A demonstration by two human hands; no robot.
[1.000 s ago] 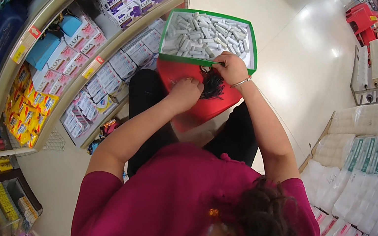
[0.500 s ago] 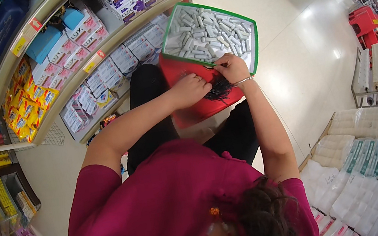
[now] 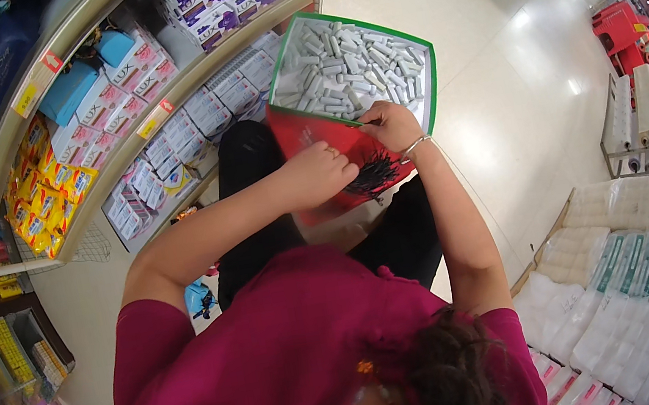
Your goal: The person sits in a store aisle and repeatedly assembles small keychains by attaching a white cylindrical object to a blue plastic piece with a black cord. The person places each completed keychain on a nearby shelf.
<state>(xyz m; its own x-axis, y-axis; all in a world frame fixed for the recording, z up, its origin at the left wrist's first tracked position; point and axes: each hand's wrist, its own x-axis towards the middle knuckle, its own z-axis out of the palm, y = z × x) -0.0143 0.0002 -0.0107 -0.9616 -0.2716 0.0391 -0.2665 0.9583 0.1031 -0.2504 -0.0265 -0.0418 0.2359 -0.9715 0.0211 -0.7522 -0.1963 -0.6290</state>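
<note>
A box with a green rim and red sides (image 3: 296, 134) stands in front of my knees, holding a heap of small grey-white pieces (image 3: 356, 60). At the rim's near right corner, my right hand (image 3: 393, 126) is closed, thumb and fingers pinched together. A bundle of thin black cords (image 3: 372, 176) hangs beneath it against the red side, and its upper end runs into the fingers. Just left of the cords is my left hand (image 3: 318, 174), closed with its fingers curled, in front of the red side. Whatever it may grip is hidden.
Shelves (image 3: 100, 145) at the left carry soap boxes (image 3: 197, 5) and yellow packets (image 3: 49, 197), close to the box. White plastic-wrapped packs (image 3: 604, 284) are stacked at the lower right. Rolls (image 3: 646, 106) stand on a rack at the far right, near red goods (image 3: 617, 25).
My left hand has drawn back a little toward my body along the red side. My right hand stays at the rim with the cords. The whole view has shifted slightly.
</note>
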